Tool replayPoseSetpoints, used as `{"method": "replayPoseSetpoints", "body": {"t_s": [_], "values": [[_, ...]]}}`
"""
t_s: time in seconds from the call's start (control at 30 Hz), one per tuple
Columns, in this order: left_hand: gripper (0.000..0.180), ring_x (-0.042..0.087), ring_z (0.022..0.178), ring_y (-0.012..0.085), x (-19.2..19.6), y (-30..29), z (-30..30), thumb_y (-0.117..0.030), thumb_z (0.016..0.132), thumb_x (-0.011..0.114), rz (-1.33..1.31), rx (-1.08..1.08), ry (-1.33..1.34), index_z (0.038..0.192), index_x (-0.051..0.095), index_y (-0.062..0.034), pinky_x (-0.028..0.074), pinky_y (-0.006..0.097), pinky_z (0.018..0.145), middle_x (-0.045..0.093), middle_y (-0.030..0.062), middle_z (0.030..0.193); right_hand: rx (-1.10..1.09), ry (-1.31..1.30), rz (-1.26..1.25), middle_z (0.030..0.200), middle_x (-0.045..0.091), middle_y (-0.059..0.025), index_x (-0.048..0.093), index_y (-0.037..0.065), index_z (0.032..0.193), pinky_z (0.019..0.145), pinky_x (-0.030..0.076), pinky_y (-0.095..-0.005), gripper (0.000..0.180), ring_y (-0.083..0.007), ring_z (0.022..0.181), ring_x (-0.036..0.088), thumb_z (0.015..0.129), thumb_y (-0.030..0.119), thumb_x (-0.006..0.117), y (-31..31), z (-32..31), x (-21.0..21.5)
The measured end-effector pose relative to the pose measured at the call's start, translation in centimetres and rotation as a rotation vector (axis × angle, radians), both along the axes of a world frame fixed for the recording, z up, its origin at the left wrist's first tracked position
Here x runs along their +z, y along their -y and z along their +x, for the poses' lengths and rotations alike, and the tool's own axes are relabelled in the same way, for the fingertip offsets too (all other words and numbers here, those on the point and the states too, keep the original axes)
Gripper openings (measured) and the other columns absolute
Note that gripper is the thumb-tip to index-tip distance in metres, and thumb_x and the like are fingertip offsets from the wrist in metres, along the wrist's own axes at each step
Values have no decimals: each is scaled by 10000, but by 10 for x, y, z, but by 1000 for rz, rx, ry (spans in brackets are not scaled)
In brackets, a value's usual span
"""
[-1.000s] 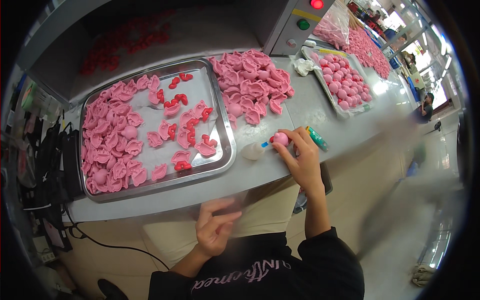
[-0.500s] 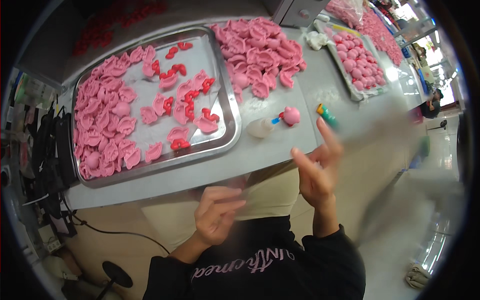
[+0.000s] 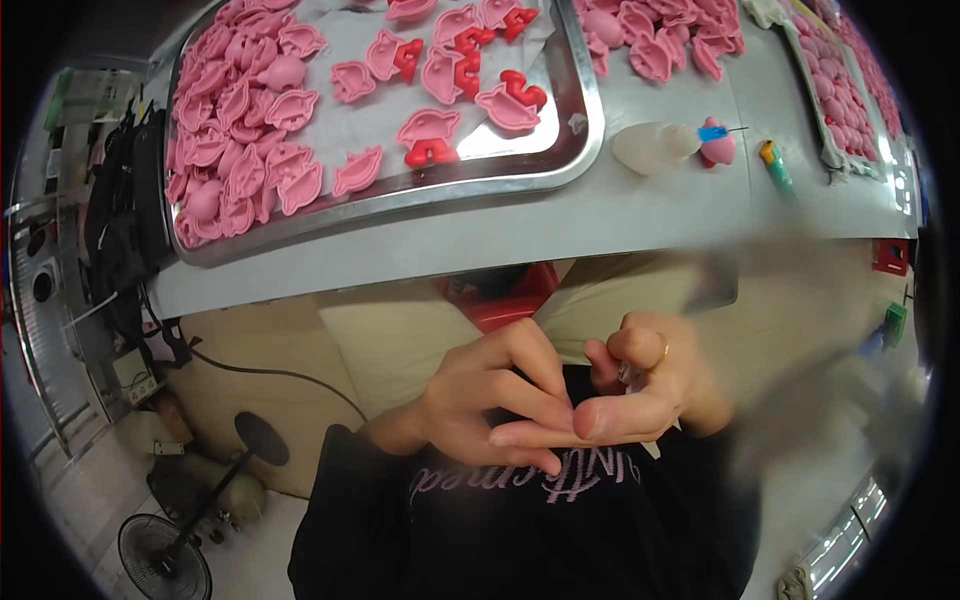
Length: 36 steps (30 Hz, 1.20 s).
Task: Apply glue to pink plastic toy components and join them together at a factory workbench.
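Observation:
My left hand [image 3: 497, 395] and my right hand [image 3: 655, 385] meet above my lap, in front of the table edge. The fingers of my left hand are bent, and their tips press against the thumb and fingers of my right hand. My right hand is curled, with a ring on one finger, and a small whitish scrap [image 3: 628, 375] shows between its fingers. What the left fingertips pinch, if anything, is hidden. Nearest on the table are a translucent squeeze bottle [image 3: 652, 149] with a blue needle tip, lying on its side, and a round pink piece [image 3: 718, 148] behind the tip.
A steel tray [image 3: 400, 213] holds pink molded shells [image 3: 240, 125], some paired with red bow pieces [image 3: 467, 75]. More pink shells [image 3: 655, 50] lie beside it. A yellow-green tube [image 3: 776, 168] sits near a tray of pink balls [image 3: 835, 90]. A black fan [image 3: 165, 560] stands at lower left.
My hands have come together from apart; the right hand moved down and left from near the table edge. The view has shifted, so the table sits higher and farther right.

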<state>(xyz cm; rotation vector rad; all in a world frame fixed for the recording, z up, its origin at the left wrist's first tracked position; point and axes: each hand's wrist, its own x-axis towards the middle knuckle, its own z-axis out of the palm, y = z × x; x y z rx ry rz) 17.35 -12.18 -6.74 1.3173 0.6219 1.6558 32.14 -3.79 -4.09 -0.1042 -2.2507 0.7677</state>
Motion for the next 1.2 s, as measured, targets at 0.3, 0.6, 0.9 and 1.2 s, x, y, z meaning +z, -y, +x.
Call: {"method": "replayPoseSetpoints", "body": {"t_s": [0.3, 0.6, 0.9, 1.2], "values": [[357, 445, 616, 154, -1, 3, 0, -88, 561, 797, -71, -63, 139, 763, 504, -58, 347, 249, 508, 489, 44, 775, 34, -97, 175, 1102, 400, 39, 657, 138, 894, 393, 220, -220, 655, -103, 474, 219, 398, -204, 401, 1, -10, -15], [344, 487, 680, 147, -8, 5, 7, -147, 614, 769, -42, 76, 193, 846, 524, -79, 385, 247, 571, 533, 35, 823, 60, -42, 267, 1083, 537, 21, 628, 161, 980, 389, 262, -167, 378, -57, 453, 302, 615, 62, 630, -4, -14, -8], [245, 478, 720, 174, -12, 0, -10, -256, 696, 697, 127, 753, -197, 840, 553, -119, 397, 259, 538, 520, 43, 857, 767, -42, -1219, 1293, -5, -405, 152, 213, 1340, 460, 333, -183, 760, -37, 458, 290, 737, -153, 436, 7, -10, -7], [294, 492, 742, 170, -13, 0, -10, -105, 616, 750, 100, 858, -373, 829, 550, -140, 404, 264, 526, 516, 48, 908, 791, -137, -1615, 1368, 22, -286, -184, 172, 1326, 504, 325, -164, 863, -44, 502, 298, 765, -129, 399, 20, -6, -8]]}}
